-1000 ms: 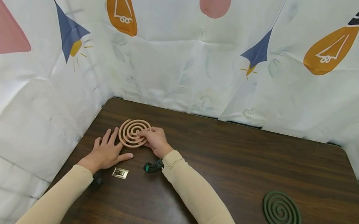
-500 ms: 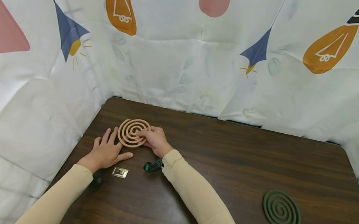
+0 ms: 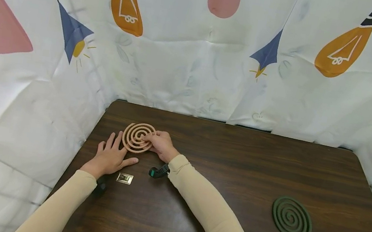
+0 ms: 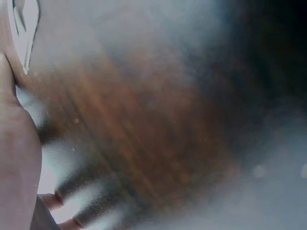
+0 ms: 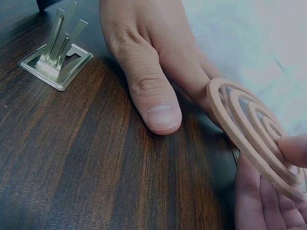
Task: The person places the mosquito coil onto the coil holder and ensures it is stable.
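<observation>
1. Tan in colour, one open-ringed flat spiral coil (image 3: 136,137) is tilting in a hand near the far left corner of one dark brown, wood-grained surface (image 3: 229,164).
2. One dark green, tightly wound flat spiral coil (image 3: 290,218) is lying on the surface well apart, towards the right side.
3. One small, shiny, pale-gold metal stand with a square base (image 3: 124,179) is resting just beside the left wrist; its thin prongs are standing upright in the right wrist view.
4. Two hands are working here. The right hand (image 3: 160,144) is pinching the tan coil, its thumb pressing on the upper face near the centre while its other fingers are curling underneath.
5. The left hand (image 3: 110,156) is resting palm down on the surface, its fingers spreading wide and its thumb pointing away from them. The coil's edge is overlapping its index finger in view; whether they are touching, I cannot tell.
6. Two beige fabric sleeves (image 3: 209,206) are covering the forearms.
7. One white printed fabric backdrop (image 3: 177,77) is hanging behind, showing two orange light bulbs.
</observation>
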`<control>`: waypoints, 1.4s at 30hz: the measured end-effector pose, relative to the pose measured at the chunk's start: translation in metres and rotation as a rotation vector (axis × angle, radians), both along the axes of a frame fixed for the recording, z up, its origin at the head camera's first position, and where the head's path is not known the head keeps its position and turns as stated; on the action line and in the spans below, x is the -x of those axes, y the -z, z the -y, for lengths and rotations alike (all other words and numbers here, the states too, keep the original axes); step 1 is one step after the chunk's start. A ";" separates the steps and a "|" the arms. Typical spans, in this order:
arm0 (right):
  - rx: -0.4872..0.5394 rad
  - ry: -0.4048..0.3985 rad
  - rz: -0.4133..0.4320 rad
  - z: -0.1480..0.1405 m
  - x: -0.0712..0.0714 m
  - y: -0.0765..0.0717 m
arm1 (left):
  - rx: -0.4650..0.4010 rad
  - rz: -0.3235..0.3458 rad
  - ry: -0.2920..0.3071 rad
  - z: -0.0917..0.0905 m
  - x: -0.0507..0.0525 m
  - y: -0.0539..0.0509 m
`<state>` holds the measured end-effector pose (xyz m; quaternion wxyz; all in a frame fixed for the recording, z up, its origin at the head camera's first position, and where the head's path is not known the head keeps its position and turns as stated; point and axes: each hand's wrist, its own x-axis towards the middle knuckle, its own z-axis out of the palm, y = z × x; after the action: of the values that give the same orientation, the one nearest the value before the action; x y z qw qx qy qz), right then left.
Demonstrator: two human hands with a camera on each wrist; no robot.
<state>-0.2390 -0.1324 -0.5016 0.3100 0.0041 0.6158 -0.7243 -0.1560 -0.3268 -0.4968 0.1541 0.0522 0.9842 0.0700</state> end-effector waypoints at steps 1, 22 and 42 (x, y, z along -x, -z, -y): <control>-0.001 -0.002 -0.001 0.000 0.000 0.000 | -0.002 -0.002 0.001 0.000 0.000 0.000; 0.009 0.005 0.025 0.002 0.002 -0.001 | -0.003 0.000 -0.001 -0.001 0.000 -0.002; 0.005 0.021 0.040 0.001 0.000 -0.004 | 0.000 -0.007 0.001 0.000 0.001 0.000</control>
<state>-0.2394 -0.1329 -0.4980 0.3147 0.0244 0.6075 -0.7290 -0.1568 -0.3271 -0.4969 0.1509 0.0532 0.9846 0.0699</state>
